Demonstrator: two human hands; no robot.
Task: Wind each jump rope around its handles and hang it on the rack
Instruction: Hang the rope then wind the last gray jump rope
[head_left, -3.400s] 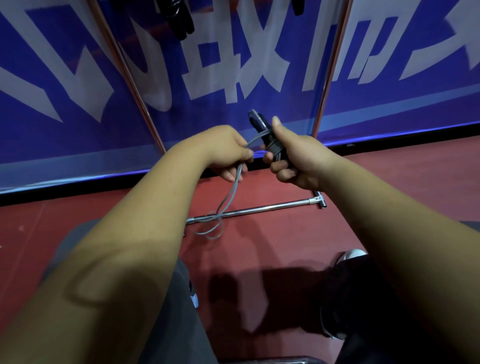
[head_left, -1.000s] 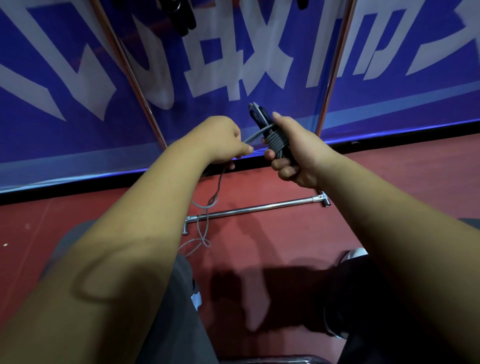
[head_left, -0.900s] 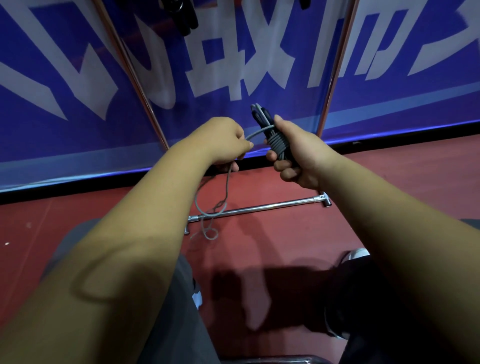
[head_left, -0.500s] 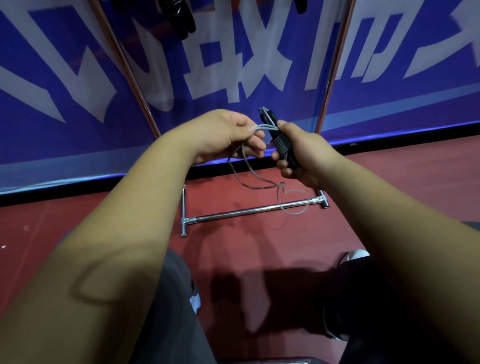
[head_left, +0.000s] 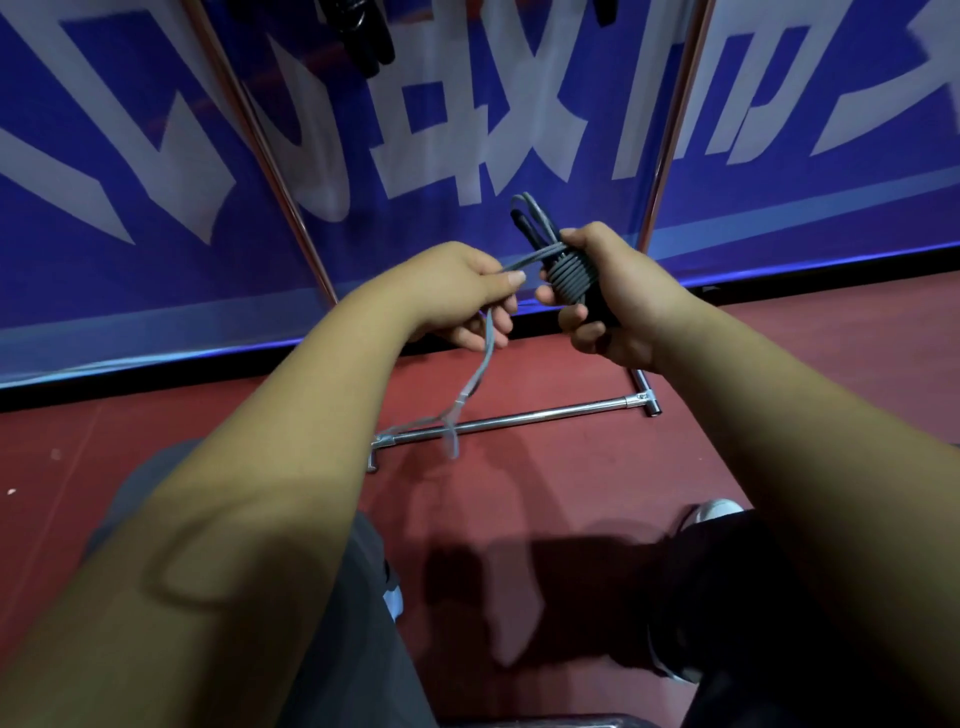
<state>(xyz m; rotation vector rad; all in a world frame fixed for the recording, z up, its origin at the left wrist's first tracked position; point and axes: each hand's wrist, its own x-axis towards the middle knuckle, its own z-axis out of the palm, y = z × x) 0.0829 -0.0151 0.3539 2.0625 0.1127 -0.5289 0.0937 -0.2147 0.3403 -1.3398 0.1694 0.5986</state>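
a blue banner (head_left: 130, 130) with big white characters fills the top half of the view. its lower edge meets a black strip along a dark red floor (head_left: 545, 483). a metal rack (head_left: 524, 414) stands in front of the banner: two thin poles run out past the top edge, and a chrome bar lies on the floor between them, with a short foot at each end. dark things (head_left: 363, 36) hang by the left pole, too cut off to tell what they are. a broad stretch of floor lies between the bar and the person's legs.

two bare forearms reach in from the bottom corners and meet mid-frame, above the floor and between the poles. the right hand (head_left: 618, 312) has its fingers curled round two black handles (head_left: 522, 223), held together with tips pointing up and away. a grey rope (head_left: 569, 273) is wound in tight turns round the handles, beside the right thumb. the left hand (head_left: 457, 291), just beside the right, pinches the free rope between thumb and forefinger, its other fingers loosely curled. a short taut stretch runs from the pinch to the coil. the rest hangs below the left hand and ends in a small loop in front of the bar's left part. whether the loop touches the floor cannot be told.
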